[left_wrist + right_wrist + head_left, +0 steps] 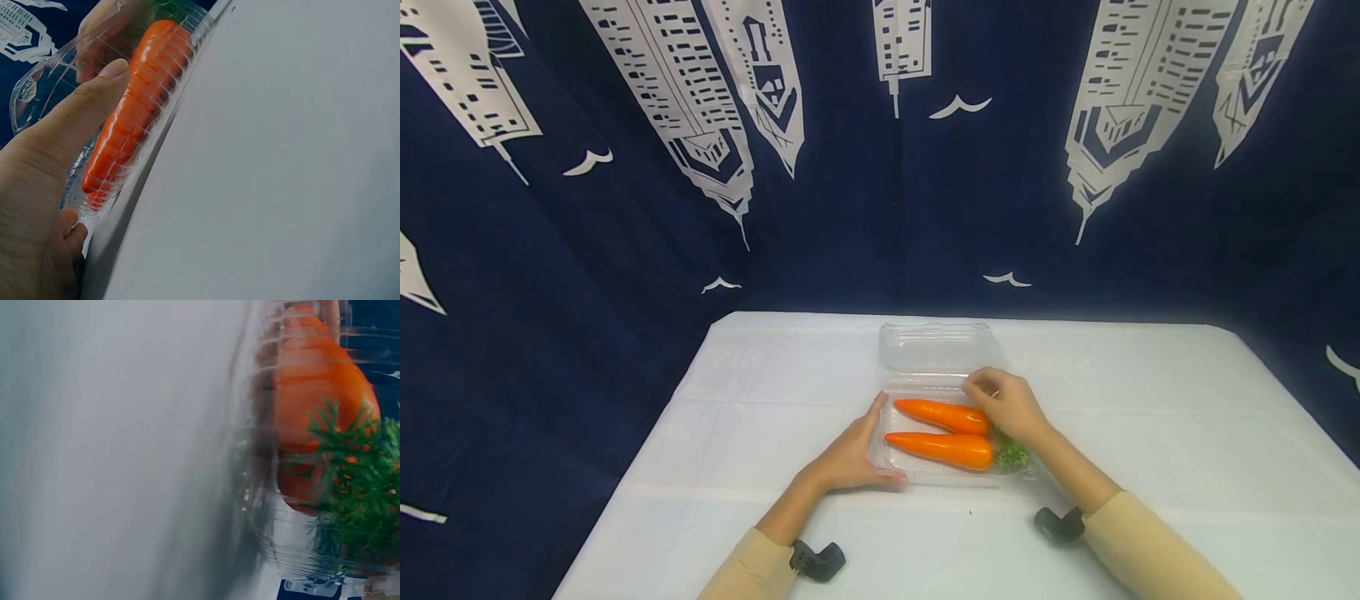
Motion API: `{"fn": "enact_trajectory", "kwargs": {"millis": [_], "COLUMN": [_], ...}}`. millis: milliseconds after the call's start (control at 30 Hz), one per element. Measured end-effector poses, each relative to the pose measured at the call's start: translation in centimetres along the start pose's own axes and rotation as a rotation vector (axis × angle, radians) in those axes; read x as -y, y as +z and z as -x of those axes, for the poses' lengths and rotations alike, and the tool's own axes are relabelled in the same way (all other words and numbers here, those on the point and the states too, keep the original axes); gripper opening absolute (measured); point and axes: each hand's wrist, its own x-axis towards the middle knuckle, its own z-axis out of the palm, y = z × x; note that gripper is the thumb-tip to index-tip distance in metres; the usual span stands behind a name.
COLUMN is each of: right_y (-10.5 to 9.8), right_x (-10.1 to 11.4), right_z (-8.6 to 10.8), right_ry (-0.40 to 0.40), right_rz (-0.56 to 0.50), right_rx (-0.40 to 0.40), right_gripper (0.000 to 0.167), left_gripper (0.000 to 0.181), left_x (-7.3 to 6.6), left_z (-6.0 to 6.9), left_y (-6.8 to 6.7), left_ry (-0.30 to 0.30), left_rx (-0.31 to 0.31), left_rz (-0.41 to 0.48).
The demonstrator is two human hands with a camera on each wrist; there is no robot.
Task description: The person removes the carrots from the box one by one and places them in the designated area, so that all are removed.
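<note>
Two orange carrots lie side by side in a clear plastic container [917, 478]: a rear carrot [936, 412] and a front carrot [934, 447], tips to the left. Leafy greens [1011, 455] are at their right ends, seen closely in the right wrist view. My left hand [855, 457] holds the container's left end, thumb along the front wall and a finger at the back corner. Over the container's back right part, my right hand [1011, 406] has bent fingers near the hinge side. What its fingertips hold, if anything, is hidden. The clear lid [936, 348] lies folded back.
A white cloth [775, 400] covers the table. Behind it hangs a dark blue curtain [895, 208] with a white city print. Dark devices sit on both wrists, such as the left wrist camera [818, 562].
</note>
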Motion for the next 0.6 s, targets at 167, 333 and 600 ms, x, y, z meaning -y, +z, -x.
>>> {"fn": "enact_trajectory", "kwargs": {"millis": [167, 333, 600], "right_y": [0.26, 0.37, 0.77], "right_x": [-0.12, 0.05, -0.08], "right_z": [-0.03, -0.11, -0.06], "right_ry": [-0.022, -0.034, -0.055], "right_rz": [0.058, 0.137, 0.284], "right_rx": [0.046, 0.106, 0.188], "right_gripper": [0.017, 0.021, 0.03], "left_gripper": [0.13, 0.129, 0.129], "left_x": [-0.16, -0.19, -0.21], "left_z": [0.05, 0.05, 0.1], "left_y": [0.02, -0.02, 0.07], "left_ry": [-0.014, -0.016, -0.027], "left_rx": [0.0, -0.001, 0.003], "left_rz": [-0.005, -0.012, -0.003]}}
